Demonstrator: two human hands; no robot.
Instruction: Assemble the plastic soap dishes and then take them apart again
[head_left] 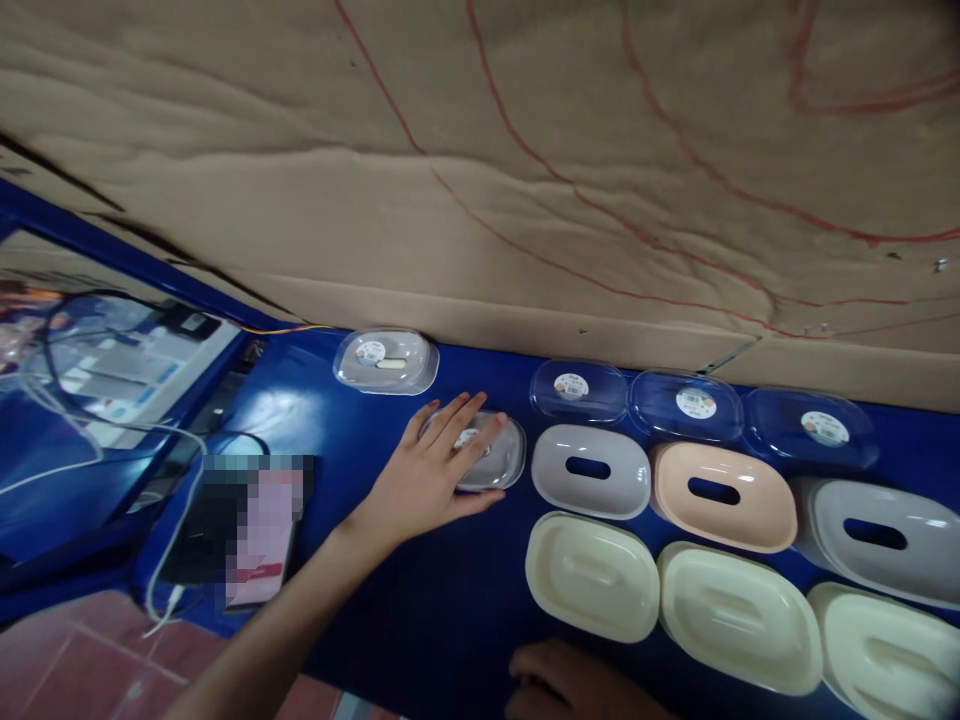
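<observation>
My left hand is over a lidded oval plastic box that looks like a soap dish. Its fingers lie across the clear lid and its thumb is along the near side. Part of the box and its round sticker are hidden under the fingers. At the bottom edge, in shadow, my right hand has curled fingers and is only partly in view; I see nothing in it. Just beyond it sits a cream oval base. A second lidded box stands further back on the left.
On the blue table, clear lids with stickers form a back row at right. Before them lie grey and peach slotted trays, then several cream bases. A phone and white cable lie left. A cardboard wall rises behind.
</observation>
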